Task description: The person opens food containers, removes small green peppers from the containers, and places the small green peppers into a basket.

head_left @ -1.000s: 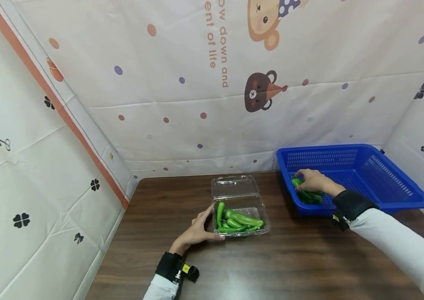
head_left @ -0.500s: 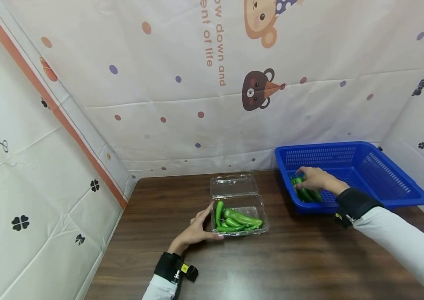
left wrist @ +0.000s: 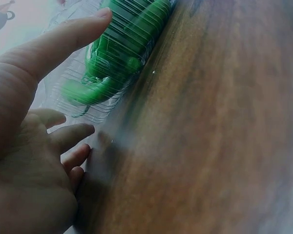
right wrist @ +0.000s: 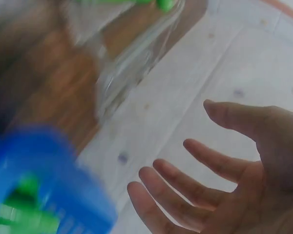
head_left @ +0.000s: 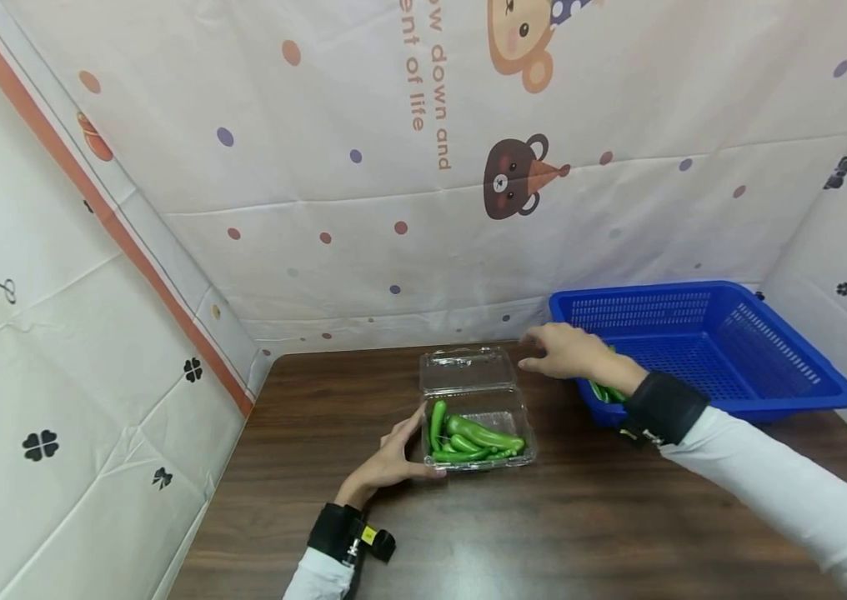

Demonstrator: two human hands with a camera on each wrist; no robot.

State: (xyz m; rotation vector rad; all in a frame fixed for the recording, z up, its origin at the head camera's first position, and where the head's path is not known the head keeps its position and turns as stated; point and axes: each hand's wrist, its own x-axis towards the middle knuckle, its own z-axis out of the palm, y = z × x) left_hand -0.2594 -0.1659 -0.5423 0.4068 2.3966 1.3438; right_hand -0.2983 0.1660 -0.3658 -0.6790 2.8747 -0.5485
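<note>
In the head view, a clear hinged plastic container [head_left: 468, 373] stands with its lid laid back, holding several green peppers [head_left: 479, 435]. My left hand [head_left: 389, 462] rests at its left front corner, thumb along the front wall and index finger at the left side. The left wrist view shows that thumb [left wrist: 83, 36] extended against the ribbed wall. My right hand [head_left: 566, 350] is in the air over the left rim of the blue basket [head_left: 637, 312]. In the right wrist view its fingers [right wrist: 178, 183] are spread with nothing between them.
More green peppers [head_left: 603, 390] lie in the basket's left end, partly hidden by the right arm. The brown wooden table [head_left: 543, 533] runs back to a printed cloth wall [head_left: 318, 275], with another cloth at the left.
My right hand has risen out of the blue basket and moved left toward the container, bringing no pepper along. The left hand has stayed at the container's corner.
</note>
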